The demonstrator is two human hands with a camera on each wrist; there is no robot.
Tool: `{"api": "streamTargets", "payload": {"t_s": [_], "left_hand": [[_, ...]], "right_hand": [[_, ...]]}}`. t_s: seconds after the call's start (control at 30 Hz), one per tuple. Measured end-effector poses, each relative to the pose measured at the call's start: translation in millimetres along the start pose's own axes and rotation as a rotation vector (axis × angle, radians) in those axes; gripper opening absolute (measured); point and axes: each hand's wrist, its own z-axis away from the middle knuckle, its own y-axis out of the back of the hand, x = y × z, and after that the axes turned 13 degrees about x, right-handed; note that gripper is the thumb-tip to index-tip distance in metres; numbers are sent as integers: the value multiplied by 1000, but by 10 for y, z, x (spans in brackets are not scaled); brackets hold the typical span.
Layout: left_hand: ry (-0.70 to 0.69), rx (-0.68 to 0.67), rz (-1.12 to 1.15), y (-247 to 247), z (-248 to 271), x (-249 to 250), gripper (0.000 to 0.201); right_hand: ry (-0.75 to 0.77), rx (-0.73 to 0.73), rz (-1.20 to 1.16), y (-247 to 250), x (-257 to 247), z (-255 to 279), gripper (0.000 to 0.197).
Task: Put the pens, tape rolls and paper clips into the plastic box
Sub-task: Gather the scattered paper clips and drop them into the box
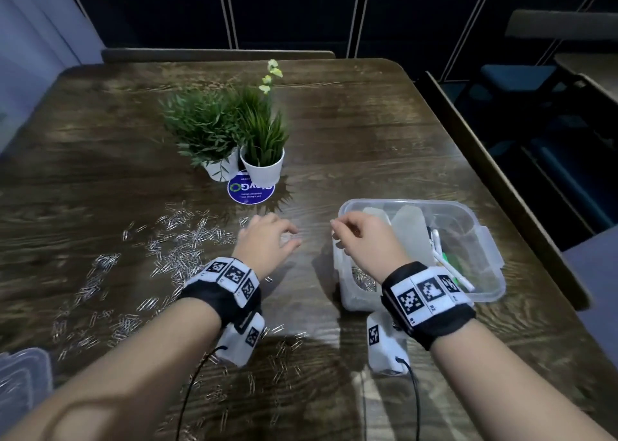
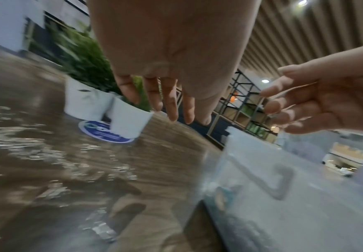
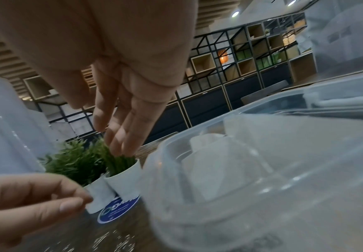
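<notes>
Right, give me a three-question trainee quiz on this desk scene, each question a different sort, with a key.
1. True or false: every paper clip already lies in the plastic box.
2. Multiple choice: where is the right hand? A) above the box's near-left part B) on the two potted plants C) flat on the table, far from the box.
3. Fill in: the left hand hovers with relaxed fingers and holds ____.

Key: 1 false, many clips are scattered on the table; 2 A; 3 nothing.
</notes>
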Motion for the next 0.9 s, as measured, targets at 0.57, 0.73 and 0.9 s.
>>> {"api": "streamTargets", "payload": {"t_s": [0.57,0.73,0.9], "left_hand": [[422,-71,-121,-328,-37,-1725,69],[268,5,-136,-501,-262,-1787,70],[172,-110,-211,-606,-393,-1739,64]], "right_hand": [[30,-439,429,-1901,272,-507,83],[138,-448,513,-2210,340,-882,94],[190,-515,637,-2437,390,-988,89]]}}
